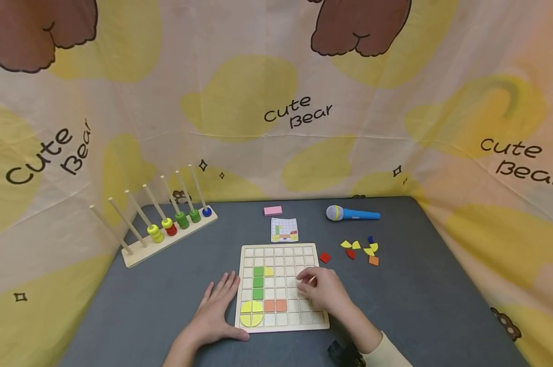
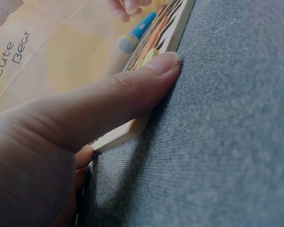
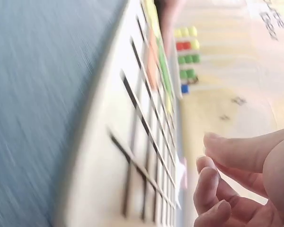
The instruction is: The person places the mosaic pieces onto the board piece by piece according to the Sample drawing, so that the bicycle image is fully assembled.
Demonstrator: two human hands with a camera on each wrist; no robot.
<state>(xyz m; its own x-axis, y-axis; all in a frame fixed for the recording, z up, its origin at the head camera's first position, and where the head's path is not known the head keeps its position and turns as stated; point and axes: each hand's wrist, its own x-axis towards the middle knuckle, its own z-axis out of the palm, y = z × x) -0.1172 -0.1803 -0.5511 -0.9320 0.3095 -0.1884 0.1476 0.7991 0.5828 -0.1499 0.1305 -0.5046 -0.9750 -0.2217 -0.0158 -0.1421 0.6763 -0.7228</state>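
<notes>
A wooden grid board [image 1: 280,287] lies flat on the table. On its left side sit green squares [image 1: 258,282], a yellow quarter-round [image 1: 269,271], two orange squares [image 1: 275,305] and a yellow round of quarter pieces [image 1: 251,313]. My left hand [image 1: 216,312] spreads along the board's left edge, its thumb [image 2: 132,90] against the front edge near the corner. Over the board's right half hovers my right hand [image 1: 324,290]. Its thumb and fingers [image 3: 207,187] bend loosely toward each other, with no piece showing between them in the right wrist view.
Behind the board lie a pattern card [image 1: 284,230] and a pink block [image 1: 273,211]. To the right are a red square [image 1: 324,258], loose yellow pieces [image 1: 356,245], an orange square [image 1: 373,260] and a blue microphone [image 1: 359,214]. A peg rack with colored rings [image 1: 166,239] stands left.
</notes>
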